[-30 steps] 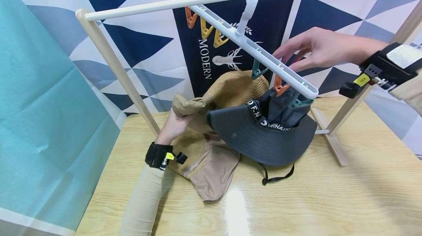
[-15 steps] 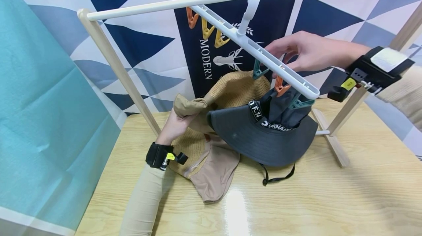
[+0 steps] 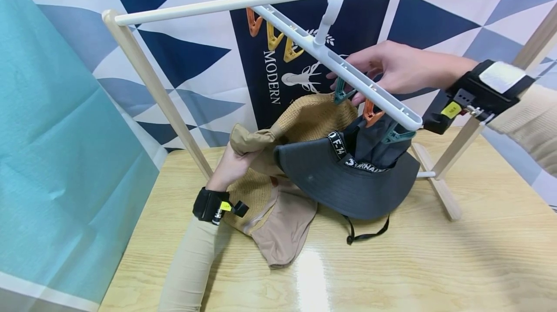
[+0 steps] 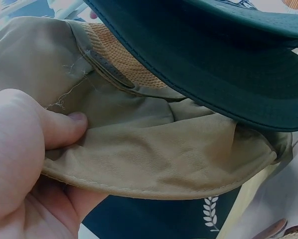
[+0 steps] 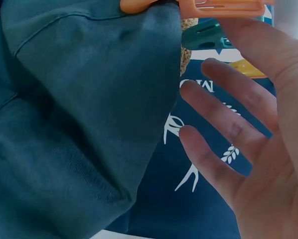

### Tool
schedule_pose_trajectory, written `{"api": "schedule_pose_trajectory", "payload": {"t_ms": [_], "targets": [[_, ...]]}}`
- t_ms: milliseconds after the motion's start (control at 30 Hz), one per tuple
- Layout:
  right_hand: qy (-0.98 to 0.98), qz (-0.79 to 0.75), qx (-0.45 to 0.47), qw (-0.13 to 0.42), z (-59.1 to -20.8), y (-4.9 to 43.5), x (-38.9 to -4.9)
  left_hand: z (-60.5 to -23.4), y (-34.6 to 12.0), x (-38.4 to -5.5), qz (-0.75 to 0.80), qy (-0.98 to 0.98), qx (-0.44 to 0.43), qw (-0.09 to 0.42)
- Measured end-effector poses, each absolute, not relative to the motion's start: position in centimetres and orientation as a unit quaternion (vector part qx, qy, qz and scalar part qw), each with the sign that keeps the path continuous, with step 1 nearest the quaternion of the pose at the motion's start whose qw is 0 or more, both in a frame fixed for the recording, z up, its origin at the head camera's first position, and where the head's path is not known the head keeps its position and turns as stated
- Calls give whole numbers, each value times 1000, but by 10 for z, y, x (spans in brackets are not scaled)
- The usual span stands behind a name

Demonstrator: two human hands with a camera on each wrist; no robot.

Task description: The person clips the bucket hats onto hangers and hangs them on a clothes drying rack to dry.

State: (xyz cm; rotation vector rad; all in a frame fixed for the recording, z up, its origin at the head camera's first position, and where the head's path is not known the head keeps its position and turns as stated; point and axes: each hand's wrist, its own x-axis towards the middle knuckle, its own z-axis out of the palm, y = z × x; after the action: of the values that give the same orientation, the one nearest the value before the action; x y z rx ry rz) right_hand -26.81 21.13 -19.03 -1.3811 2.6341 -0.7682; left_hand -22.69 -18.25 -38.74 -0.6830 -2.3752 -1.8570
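Observation:
My left hand pinches the khaki cloth brim of a straw-crowned sun hat, thumb on top of the fabric. The hat's woven crown rises behind a dark bucket hat, which hangs from an orange clip and a teal clip on a white clip hanger. My right hand reaches behind the hanger with fingers spread, at another teal clip. In the right wrist view, its thumb lies by that clip; whether they touch, I cannot tell.
A second straw and pink-beige hat lies on the wooden table. The hanger hooks over a white rail with wooden legs. Orange and yellow clips hang from its far end. A patterned cloth hangs behind.
My right hand has moved left along the hanger, from near the orange clip to the teal clip above the straw crown. The left hand keeps its pinch on the sun hat, almost still.

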Motion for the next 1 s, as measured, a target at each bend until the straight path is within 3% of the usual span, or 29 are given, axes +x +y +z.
{"api": "schedule_pose_trajectory", "payload": {"t_ms": [533, 1000], "targets": [[827, -283, -478, 83, -188, 202, -266, -385, -180, -227, -593, -767, -244, 27], [820, -299, -481, 84, -192, 201, -266, -385, -179, -226, -584, -776, -234, 32]]}}
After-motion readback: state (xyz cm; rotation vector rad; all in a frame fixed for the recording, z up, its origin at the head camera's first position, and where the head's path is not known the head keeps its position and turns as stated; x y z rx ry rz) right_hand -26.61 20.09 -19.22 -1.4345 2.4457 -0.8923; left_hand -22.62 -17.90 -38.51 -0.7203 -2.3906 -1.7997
